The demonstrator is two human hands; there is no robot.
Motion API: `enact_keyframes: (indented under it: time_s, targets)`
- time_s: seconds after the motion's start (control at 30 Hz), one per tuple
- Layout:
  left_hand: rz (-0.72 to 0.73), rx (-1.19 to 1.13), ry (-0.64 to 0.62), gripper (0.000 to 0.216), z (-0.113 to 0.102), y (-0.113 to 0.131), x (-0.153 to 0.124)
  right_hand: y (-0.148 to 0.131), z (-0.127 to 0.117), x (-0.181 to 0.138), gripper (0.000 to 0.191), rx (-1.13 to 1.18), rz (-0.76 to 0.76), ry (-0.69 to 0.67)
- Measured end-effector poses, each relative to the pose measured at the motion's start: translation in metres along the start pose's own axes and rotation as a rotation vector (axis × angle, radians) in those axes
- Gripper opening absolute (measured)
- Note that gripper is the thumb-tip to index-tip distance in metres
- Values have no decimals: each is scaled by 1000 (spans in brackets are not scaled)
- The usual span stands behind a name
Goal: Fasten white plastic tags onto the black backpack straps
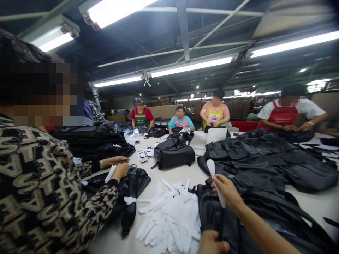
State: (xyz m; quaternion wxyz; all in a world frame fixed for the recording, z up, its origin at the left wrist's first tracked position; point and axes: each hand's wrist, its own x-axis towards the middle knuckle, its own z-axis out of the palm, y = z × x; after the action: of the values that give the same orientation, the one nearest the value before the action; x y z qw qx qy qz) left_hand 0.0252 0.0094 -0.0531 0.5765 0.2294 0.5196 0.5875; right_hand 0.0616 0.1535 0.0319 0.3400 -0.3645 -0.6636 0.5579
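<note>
My right hand (227, 190) pinches a white foam-like strip (211, 167) with rounded ends, holding it upright above a black backpack (208, 201). At the bottom edge, my left hand (212, 242) is wrapped round a dark strap of that backpack; the picture's edge cuts off part of the hand. Just left of both hands lies a large loose heap of similar white strips (169, 218).
A co-worker in a patterned top (47, 183) handles another black bag (140, 178) at my left. Black bags (254, 155) are piled along the right. One backpack (174, 155) stands mid-table (148, 173). Several other people work across the table.
</note>
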Motion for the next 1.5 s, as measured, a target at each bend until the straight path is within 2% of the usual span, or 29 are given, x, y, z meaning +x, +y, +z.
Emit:
enact_keyframes:
  time_s: [0.07,0.17,0.23,0.3,0.4,0.5,0.63,0.8,0.9,1.0,1.1,1.2,1.3,1.5]
  targets:
    - [-15,-24,28,24,1,5,-2,-10,-25,-21,26,79,46,-38]
    - [-58,-119,21,22,-3,19,-6,-14,-63,-67,30,107,220,-253]
    - [-104,-147,-46,23,-10,30,-5,-8,-83,-99,28,43,373,-387]
    - [-150,-143,-100,24,-19,41,0,5,-93,-125,26,-24,511,-442]
    - [-198,-112,-167,24,-27,53,6,26,-89,-146,21,-62,621,-399]
    - [-200,-67,-222,23,-25,61,8,38,-62,-139,14,30,629,-326]
    - [-180,-30,-255,28,-16,62,4,43,-21,-105,6,246,643,-205]
    - [-106,-30,-191,46,-14,52,-5,56,8,-79,6,334,676,-152]
    - [-83,-69,-101,71,-20,39,-2,66,11,-79,5,333,663,-160]
    - [-61,-116,59,89,-27,24,7,73,9,-80,5,333,611,-190]
    - [-55,-101,125,75,-30,16,12,76,7,-80,6,301,589,-215]
    - [-14,-124,8,53,-27,14,10,74,6,-79,5,258,582,-249]
    - [54,-248,-76,48,-20,15,5,71,2,-77,7,213,564,-312]
    - [23,-170,78,43,-17,10,6,62,-26,-86,4,-104,471,-404]
